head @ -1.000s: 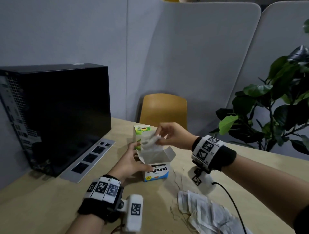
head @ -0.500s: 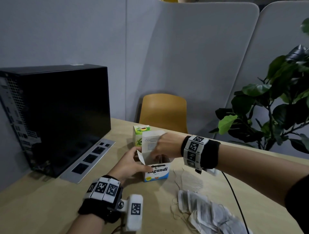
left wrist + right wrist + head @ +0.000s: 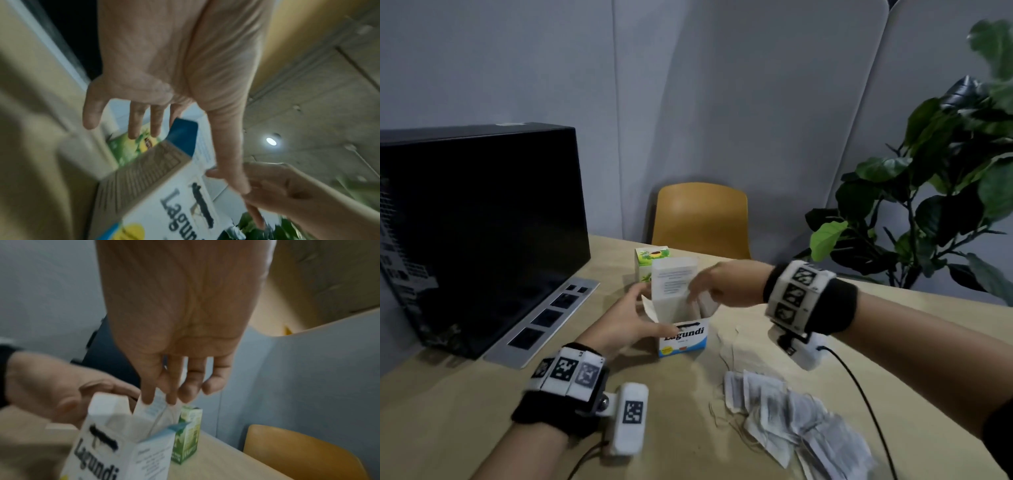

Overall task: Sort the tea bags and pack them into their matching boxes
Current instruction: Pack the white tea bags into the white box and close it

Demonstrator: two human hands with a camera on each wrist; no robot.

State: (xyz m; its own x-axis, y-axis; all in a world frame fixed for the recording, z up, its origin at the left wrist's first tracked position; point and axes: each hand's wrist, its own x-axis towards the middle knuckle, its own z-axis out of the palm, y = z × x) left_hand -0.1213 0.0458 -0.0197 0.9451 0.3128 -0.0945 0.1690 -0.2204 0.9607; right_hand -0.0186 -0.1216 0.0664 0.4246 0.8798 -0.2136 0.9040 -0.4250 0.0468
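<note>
The white and blue Lagundi box stands on the table with its lid raised. My left hand holds it, thumb across the front and fingers round the left side. My right hand hovers over the opening, fingers straight and pointing down, the tips against the lid. No tea bag shows in it. A green box stands just behind. Several white tea bags lie heaped at the front right.
A black computer case on a silver panel fills the left of the wooden table. A yellow chair stands beyond the far edge and a leafy plant at the right. A cable trails from my right wrist.
My right hand brought a white tea bag over the Lagundi box, dipped into the opening, and now sits a little higher with nothing visible in it. The left hand stayed on the box.
</note>
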